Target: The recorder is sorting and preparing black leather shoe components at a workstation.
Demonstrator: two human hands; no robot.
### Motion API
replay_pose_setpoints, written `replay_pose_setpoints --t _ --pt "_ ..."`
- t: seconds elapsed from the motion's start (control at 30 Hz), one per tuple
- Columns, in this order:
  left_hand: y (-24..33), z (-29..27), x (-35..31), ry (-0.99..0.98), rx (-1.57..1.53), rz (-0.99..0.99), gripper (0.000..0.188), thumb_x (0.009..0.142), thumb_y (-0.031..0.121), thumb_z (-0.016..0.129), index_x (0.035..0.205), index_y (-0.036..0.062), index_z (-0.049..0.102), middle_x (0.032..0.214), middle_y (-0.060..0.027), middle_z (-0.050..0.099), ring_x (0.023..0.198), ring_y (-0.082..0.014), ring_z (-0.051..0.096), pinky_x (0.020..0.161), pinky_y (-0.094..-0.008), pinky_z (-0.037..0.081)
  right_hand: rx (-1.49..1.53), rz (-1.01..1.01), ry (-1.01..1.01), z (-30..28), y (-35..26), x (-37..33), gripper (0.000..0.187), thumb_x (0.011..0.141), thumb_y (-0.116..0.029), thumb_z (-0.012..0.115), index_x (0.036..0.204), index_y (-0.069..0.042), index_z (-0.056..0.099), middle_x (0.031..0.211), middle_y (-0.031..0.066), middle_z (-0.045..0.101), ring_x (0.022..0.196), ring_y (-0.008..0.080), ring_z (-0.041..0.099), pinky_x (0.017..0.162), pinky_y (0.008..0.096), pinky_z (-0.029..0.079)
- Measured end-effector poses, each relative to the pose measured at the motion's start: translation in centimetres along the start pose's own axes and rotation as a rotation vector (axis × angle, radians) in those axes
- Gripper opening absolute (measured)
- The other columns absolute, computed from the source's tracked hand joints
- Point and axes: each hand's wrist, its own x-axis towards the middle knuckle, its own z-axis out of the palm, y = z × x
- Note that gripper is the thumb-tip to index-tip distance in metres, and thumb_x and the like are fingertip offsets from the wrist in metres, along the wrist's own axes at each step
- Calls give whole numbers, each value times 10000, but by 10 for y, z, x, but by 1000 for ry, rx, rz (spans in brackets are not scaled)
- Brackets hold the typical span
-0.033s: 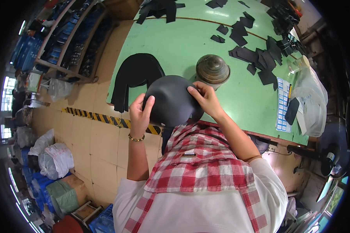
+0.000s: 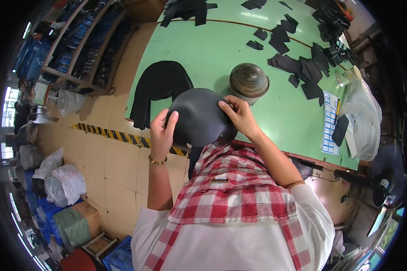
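Note:
A curved black sheet, leather-like and smooth (image 2: 199,116), is held up in front of me at the table's near edge. My left hand (image 2: 162,130) grips its left side, thumb on top and fingers behind. On its upper right edge my right hand (image 2: 238,116) pinches it the same way. The fingers beneath the sheet are mostly hidden. Just beyond it stands a dark, stepped dome-shaped weight (image 2: 249,79). To the left lies a stack of black U-shaped cut pieces (image 2: 160,77), partly behind the sheet.
The green table (image 2: 203,49) carries scattered black cut pieces (image 2: 298,67) at the right. Near its right edge are a printed card (image 2: 330,128), a dark oval object (image 2: 340,129) and a clear plastic bag (image 2: 364,119). A loaded rack (image 2: 83,49) and wrapped bundles (image 2: 65,187) stand left.

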Motion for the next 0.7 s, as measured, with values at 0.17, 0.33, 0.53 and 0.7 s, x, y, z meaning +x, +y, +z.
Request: replay_pose_setpoints --t 0.17,0.33,0.53,0.7 --pt "-19 -15 -10 57 167 20 236 915 191 488 792 -4 537 564 88 372 509 7 282 435 -194 214 -44 15 -4 13 0 -3 257 880 -213 550 813 35 560 623 -33 473 589 27 385 504 215 328" --pt "-26 -20 -12 52 200 42 271 924 226 472 807 -7 545 559 87 338 508 3 265 434 -201 200 -47 -15 2 15 4 -3 256 883 -206 545 825 42 565 637 -25 501 600 31 408 525 207 350" --pt "-27 -22 -12 61 180 42 278 925 234 469 810 -6 552 560 91 324 507 4 246 434 -205 181 0 5 -1 16 4 -1 253 894 -201 528 832 42 563 635 -31 498 601 30 405 524 210 347" --pt "-25 -15 -3 43 122 24 266 922 218 475 782 1 537 562 92 309 509 5 238 437 -203 177 -38 -17 71 10 -4 -4 238 897 -194 524 836 35 555 641 -28 474 611 32 396 525 206 335"
